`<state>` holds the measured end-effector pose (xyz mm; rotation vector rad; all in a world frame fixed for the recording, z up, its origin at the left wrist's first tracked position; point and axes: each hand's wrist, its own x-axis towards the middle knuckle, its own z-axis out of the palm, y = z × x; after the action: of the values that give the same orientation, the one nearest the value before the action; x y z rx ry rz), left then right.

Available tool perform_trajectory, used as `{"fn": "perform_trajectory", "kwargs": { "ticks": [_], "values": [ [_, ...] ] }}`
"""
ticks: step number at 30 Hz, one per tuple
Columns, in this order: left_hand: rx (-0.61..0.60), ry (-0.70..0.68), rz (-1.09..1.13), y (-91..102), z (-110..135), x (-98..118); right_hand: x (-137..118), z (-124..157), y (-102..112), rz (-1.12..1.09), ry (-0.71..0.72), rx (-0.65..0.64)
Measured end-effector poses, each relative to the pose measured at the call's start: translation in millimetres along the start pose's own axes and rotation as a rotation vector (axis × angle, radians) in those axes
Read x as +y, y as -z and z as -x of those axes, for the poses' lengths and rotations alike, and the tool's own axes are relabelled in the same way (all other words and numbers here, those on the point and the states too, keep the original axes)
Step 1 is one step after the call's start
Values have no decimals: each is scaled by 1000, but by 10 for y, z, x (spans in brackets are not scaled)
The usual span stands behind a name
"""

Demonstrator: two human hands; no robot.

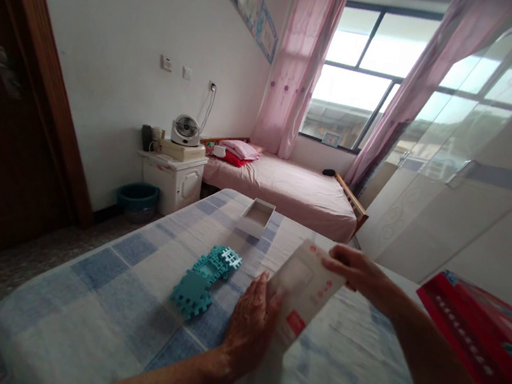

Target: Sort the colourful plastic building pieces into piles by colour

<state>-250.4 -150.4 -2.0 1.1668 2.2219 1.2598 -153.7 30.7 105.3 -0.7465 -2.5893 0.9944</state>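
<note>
Overall, landmark taken as the printed carton. Checked cloth (121, 319) spreads beneath and all round it. Red box (469, 339) lies to the carton's right, beyond the right forearm. Printed carton (312, 284) itself: tilted over the cloth, between both hands; contact with the cloth cannot be told. Teal toothed plates (196, 289) sit left of the carton, open white box (252, 226) beyond it and to the left. Right hand (353, 267) pinches the carton's far right corner, thumb against fingers. Left hand (254, 314) lies along its left edge, fingers together; blurred, grip uncertain. Judged step: two-handed handling of the carton. Next move probably calls for a steady left hand and a maintained corner pinch.
</note>
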Motion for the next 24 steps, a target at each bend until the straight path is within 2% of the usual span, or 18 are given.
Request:
{"fn": "perform_trajectory", "kwargs": {
  "ticks": [3, 5, 8, 11, 13, 16, 18, 20, 22, 24],
  "values": [
    [-2, 9, -40, -16, -11, 8, -250, -181, 36, 263, 167, 483],
    [17, -17, -73, -40, -19, -13, -403, -352, -122, 429, 309, 628],
    [42, -90, -92, -71, -24, -63, -541, -674, -491, 651, 542, 566],
    [20, -104, -134, -86, -15, -113, -559, -1007, -824, 843, 686, 442],
    [-11, -88, -166, -88, -6, -138, -525, -1186, -980, 867, 689, 372],
    [-31, -82, -199, -85, -1, -159, -447, -1337, -1114, 816, 619, 305],
    [-21, -96, -207, -86, -8, -161, -397, -1330, -1146, 782, 592, 307],
    [-19, -105, -210, -91, -20, -157, -356, -1210, -1142, 741, 581, 325],
    [-8, -116, -216, -94, -35, -154, -317, -960, -1109, 688, 569, 330],
    [22, -144, -221, -94, -52, -155, -266, -588, -1046, 644, 545, 324]
  ]
}}
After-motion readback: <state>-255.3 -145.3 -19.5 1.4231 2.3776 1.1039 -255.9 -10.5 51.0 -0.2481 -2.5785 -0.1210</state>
